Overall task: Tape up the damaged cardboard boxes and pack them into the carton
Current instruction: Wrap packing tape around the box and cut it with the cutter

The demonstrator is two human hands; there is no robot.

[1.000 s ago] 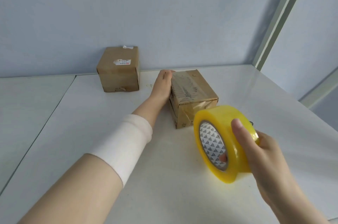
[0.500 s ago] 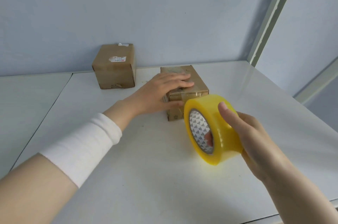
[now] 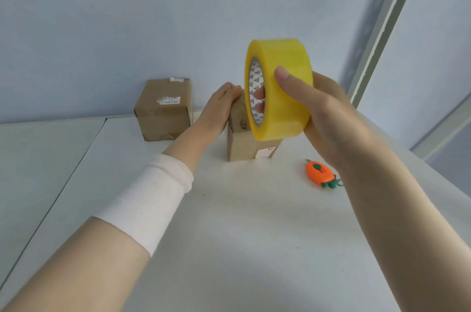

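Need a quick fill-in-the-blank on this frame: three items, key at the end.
1. The right hand grips a ____ tape roll.
2. Of the near box and the far box, the left hand rests on the ____ one.
3. The carrot-shaped cutter on the table is ____ in colour.
Missing words: yellow; near; orange.

We take this for a plain packing bench: white table (image 3: 229, 248) under our grip on the tape roll (image 3: 283, 87), blue wall (image 3: 127, 18) behind, labelled cardboard box (image 3: 163, 110) to its left.
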